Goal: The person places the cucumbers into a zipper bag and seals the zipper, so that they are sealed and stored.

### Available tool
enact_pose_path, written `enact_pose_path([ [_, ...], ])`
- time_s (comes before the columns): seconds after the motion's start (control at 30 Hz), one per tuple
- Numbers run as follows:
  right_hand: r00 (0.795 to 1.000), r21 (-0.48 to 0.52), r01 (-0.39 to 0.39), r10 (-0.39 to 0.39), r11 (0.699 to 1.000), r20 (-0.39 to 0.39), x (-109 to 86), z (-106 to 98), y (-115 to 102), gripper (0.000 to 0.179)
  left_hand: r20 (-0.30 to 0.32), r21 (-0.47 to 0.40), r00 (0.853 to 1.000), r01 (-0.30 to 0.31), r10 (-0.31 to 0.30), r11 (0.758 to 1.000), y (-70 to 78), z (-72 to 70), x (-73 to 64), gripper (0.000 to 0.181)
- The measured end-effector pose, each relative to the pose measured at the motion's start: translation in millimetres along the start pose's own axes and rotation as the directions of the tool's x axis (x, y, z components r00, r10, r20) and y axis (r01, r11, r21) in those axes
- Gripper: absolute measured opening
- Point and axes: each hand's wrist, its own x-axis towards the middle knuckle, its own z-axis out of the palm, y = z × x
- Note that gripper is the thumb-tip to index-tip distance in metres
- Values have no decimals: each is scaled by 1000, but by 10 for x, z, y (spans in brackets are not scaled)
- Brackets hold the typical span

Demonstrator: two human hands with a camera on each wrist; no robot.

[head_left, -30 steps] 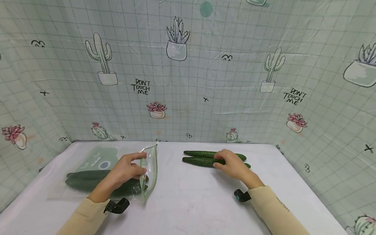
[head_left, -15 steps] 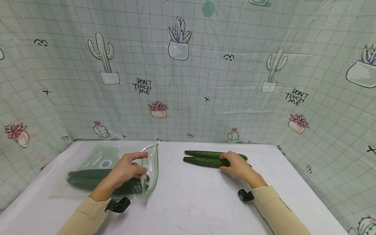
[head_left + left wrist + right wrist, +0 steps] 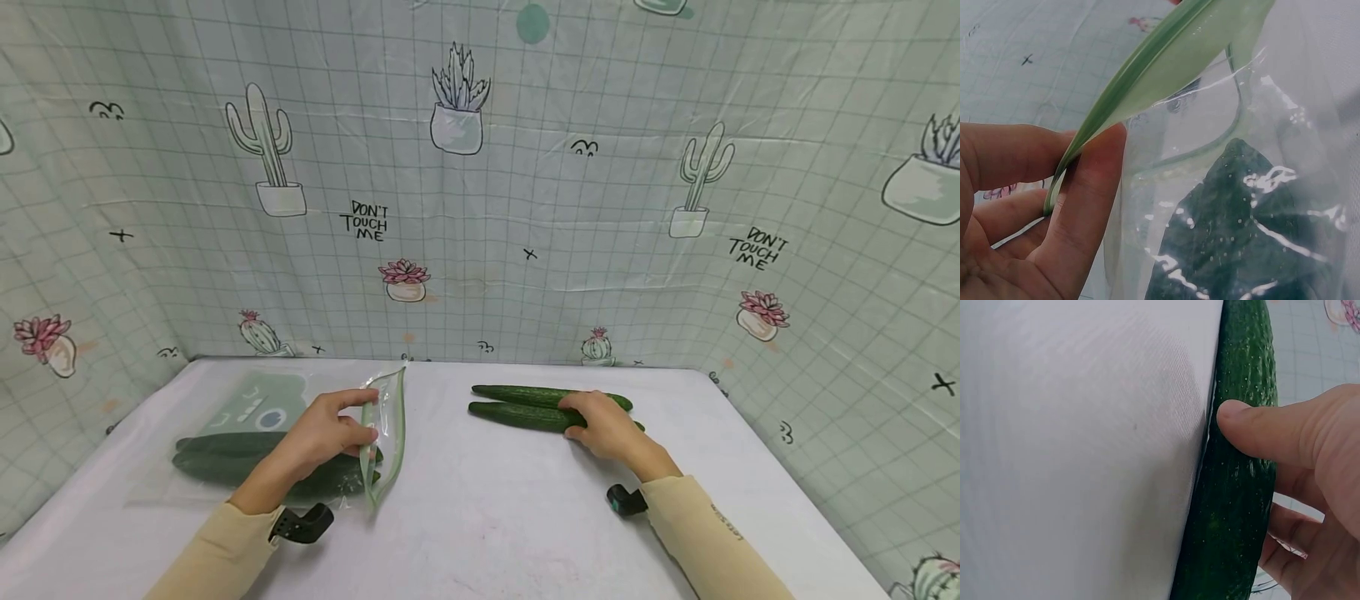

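On the left of the table, my left hand pinches the green-edged mouth of a clear zip bag, between thumb and fingers. The mouth gapes toward the right. Inside the bag lie dark green cucumbers, partly hidden by my forearm. Further right, two more cucumbers lie side by side on the cloth. My right hand grips the nearer cucumber towards its right end, with the thumb on its near side and the fingers across the far side. The farther cucumber lies just behind it.
A white cloth covers the table. Behind and at both sides hangs a grid-patterned curtain printed with cacti. Both wrists wear black camera straps.
My right hand has slid rightward along the cucumbers and closed on the nearer one. The left hand keeps its pinch on the bag. The head view has shifted slightly.
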Motion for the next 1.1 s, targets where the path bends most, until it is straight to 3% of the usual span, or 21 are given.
enact_pose_path([
  [0.2, 1000, -9, -7, 7, 1000, 0, -2, 3, -15, 40, -8, 9, 1000, 7, -7, 1000, 4, 0, 5, 66],
  [0.5, 998, -4, 58, -58, 998, -18, -6, 24, -122, 38, -3, -1, 1000, 1, -1, 1000, 6, 0, 4, 66],
  [0.73, 993, 26, 113, -112, 993, -26, -12, 17, -318, 38, -8, 7, 1000, 8, -8, 1000, 15, 9, 5, 65],
  [1.1, 967, 57, 253, -251, 966, -36, 30, 33, -757, 35, -23, 16, 999, 28, -28, 999, -5, 26, 25, 65],
])
